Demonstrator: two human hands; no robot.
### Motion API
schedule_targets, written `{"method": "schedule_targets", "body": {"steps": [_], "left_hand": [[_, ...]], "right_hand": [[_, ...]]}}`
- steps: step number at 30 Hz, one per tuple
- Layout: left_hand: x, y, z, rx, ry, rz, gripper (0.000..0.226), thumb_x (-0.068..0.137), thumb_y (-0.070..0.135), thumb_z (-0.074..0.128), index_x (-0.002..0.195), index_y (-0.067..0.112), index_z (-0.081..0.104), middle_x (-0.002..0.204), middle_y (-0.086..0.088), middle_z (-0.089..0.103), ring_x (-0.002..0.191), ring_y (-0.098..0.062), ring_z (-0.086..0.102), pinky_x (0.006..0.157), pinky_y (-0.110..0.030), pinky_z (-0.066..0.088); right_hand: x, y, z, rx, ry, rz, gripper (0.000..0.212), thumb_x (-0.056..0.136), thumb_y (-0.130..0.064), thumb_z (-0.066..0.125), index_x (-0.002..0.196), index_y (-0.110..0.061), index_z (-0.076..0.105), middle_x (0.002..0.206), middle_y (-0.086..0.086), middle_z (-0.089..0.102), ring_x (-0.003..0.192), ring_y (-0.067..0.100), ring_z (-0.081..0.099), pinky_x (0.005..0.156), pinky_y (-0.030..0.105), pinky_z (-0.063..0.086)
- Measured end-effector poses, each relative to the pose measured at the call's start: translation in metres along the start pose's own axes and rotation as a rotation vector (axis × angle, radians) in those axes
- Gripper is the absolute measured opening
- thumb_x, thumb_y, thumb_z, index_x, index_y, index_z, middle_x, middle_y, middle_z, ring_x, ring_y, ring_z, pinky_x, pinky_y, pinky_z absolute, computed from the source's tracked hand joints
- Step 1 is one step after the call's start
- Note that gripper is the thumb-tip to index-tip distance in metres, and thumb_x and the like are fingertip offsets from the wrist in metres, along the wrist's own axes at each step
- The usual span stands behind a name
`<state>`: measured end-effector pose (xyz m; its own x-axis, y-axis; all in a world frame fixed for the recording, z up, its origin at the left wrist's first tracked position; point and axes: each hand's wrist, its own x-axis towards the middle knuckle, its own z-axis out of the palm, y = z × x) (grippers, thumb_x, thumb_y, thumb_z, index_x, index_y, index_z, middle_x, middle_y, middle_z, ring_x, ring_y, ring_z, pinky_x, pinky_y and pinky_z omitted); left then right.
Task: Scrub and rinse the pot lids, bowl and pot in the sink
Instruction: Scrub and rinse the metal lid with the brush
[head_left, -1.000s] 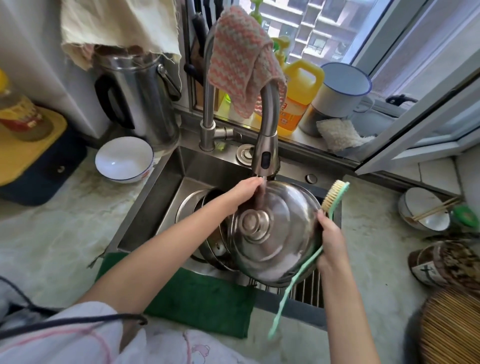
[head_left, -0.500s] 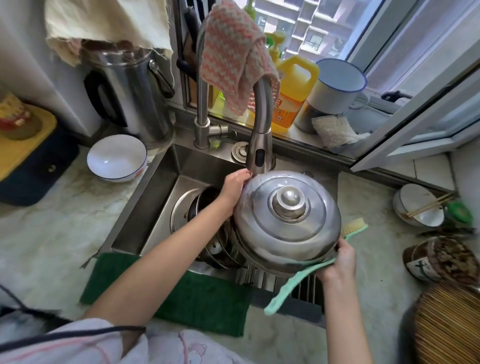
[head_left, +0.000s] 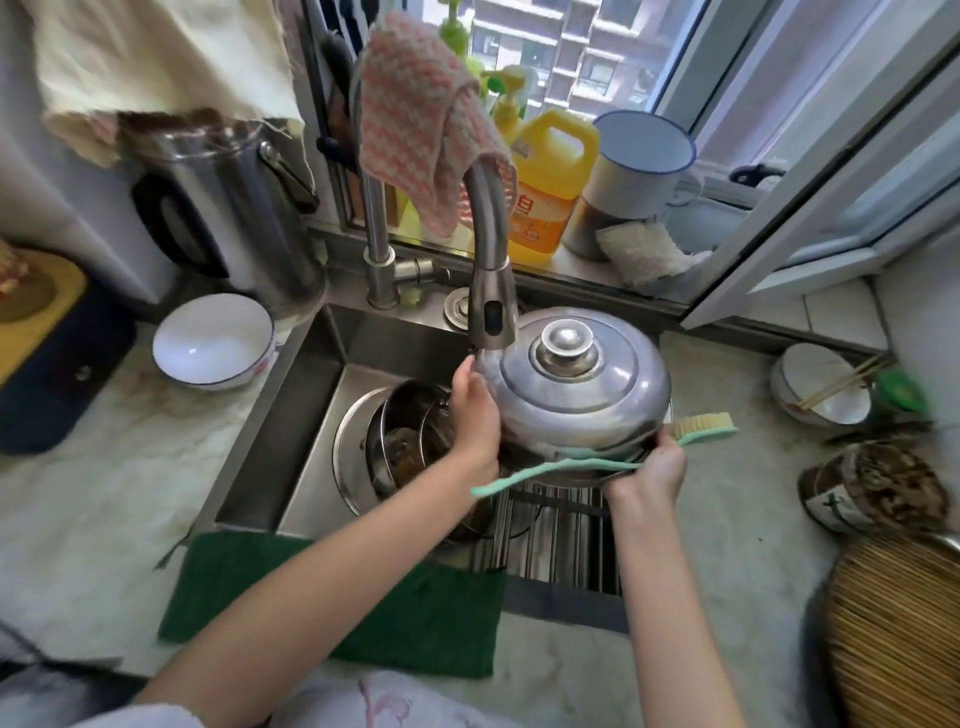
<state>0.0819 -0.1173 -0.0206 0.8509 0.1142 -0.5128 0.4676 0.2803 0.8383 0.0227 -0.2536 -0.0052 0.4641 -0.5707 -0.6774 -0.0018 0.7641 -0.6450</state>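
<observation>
A domed steel pot lid with a round knob is held nearly level, knob up, over the sink just right of the faucet head. My left hand grips its left rim. My right hand holds its front right rim together with a mint-green dish brush, whose bristles point right. Below to the left, a steel pot with a glass lid leaning in it sits in the basin. A white bowl stands on the counter to the left.
A steel kettle stands behind the white bowl. A pink cloth hangs on the faucet. Yellow detergent and an enamel mug sit on the sill. A green towel covers the sink's front edge. Bowl with chopsticks and jar stand right.
The lid went from tilted on edge under the faucet to nearly level with the knob up, and shifted right. The brush swung from upright to lying flat along the lid's front rim.
</observation>
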Motion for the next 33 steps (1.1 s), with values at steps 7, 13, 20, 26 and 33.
{"method": "schedule_targets", "body": {"steps": [7, 13, 20, 26, 33], "left_hand": [[0.041, 0.004, -0.01, -0.127, 0.009, -0.19, 0.019, 0.087, 0.014, 0.055, 0.095, 0.008, 0.071, 0.101, -0.011, 0.07, 0.105, -0.031, 0.064, 0.089, -0.037, 0.052], [-0.013, -0.026, -0.001, 0.192, -0.209, -0.099, 0.054, 0.102, 0.024, 0.031, 0.152, 0.016, 0.013, 0.149, -0.001, 0.031, 0.135, -0.021, 0.035, 0.112, -0.036, 0.028], [-0.014, 0.007, -0.044, 0.526, -0.579, -0.347, 0.034, 0.1, 0.006, 0.037, 0.133, 0.004, 0.048, 0.128, -0.012, 0.059, 0.114, -0.022, 0.059, 0.093, -0.032, 0.05], [-0.032, 0.043, -0.041, 0.22, -0.689, -0.262, 0.041, 0.096, 0.038, 0.044, 0.131, 0.016, 0.044, 0.131, -0.011, 0.054, 0.113, -0.025, 0.059, 0.083, -0.044, 0.056], [-0.034, 0.038, -0.033, 0.409, -0.677, -0.453, 0.046, 0.083, 0.04, 0.064, 0.116, 0.009, 0.056, 0.098, -0.012, 0.065, 0.074, -0.019, 0.068, 0.063, -0.028, 0.055]], "right_hand": [[-0.011, 0.0, -0.003, -0.014, 0.042, -0.013, 0.026, 0.098, -0.034, 0.045, 0.103, -0.016, 0.063, 0.097, 0.003, 0.067, 0.083, 0.016, 0.063, 0.071, 0.034, 0.052], [-0.007, -0.006, 0.01, -0.004, 0.036, -0.094, 0.028, 0.099, -0.032, 0.045, 0.075, -0.019, 0.053, 0.081, 0.0, 0.062, 0.079, 0.014, 0.06, 0.065, 0.027, 0.049], [-0.006, -0.05, -0.001, -0.355, -0.232, -0.487, 0.02, 0.09, -0.029, 0.058, 0.075, -0.017, 0.061, 0.073, 0.0, 0.059, 0.068, 0.014, 0.059, 0.066, 0.028, 0.049], [-0.034, -0.045, -0.025, -1.121, -0.572, -1.398, 0.024, 0.088, -0.008, 0.056, 0.064, -0.009, 0.054, 0.05, -0.004, 0.047, 0.042, 0.005, 0.043, 0.043, 0.01, 0.031], [-0.034, -0.008, -0.06, -1.549, -0.816, -1.795, 0.019, 0.079, -0.02, 0.051, 0.074, -0.008, 0.065, 0.053, -0.001, 0.059, 0.042, 0.014, 0.056, 0.041, 0.019, 0.038]]}}
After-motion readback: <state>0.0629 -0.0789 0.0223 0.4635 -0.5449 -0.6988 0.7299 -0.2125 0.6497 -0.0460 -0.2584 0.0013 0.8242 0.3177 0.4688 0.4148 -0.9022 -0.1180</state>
